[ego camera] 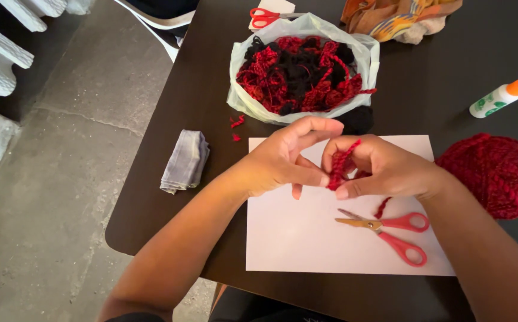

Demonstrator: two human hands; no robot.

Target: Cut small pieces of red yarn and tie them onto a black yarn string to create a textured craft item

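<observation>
Both my hands meet over a white sheet of paper (pixel 306 238) on a dark table. My right hand (pixel 384 170) is closed around a short bundle of red yarn (pixel 339 164), which sticks up between its fingers. My left hand (pixel 285 158) pinches the same yarn at its lower end with thumb and fingertips. A small red yarn scrap (pixel 382 207) lies on the paper under my right wrist. Red-handled scissors (pixel 390 229) lie open on the paper just below my hands.
A clear plastic bag (pixel 303 68) of red and black yarn pieces sits behind the paper. A red yarn ball (pixel 497 173) lies at right, a glue bottle (pixel 500 95) beyond it. A folded grey cloth (pixel 184 161) lies left. Second scissors (pixel 268 16) and patterned fabric (pixel 399 18) lie at the back.
</observation>
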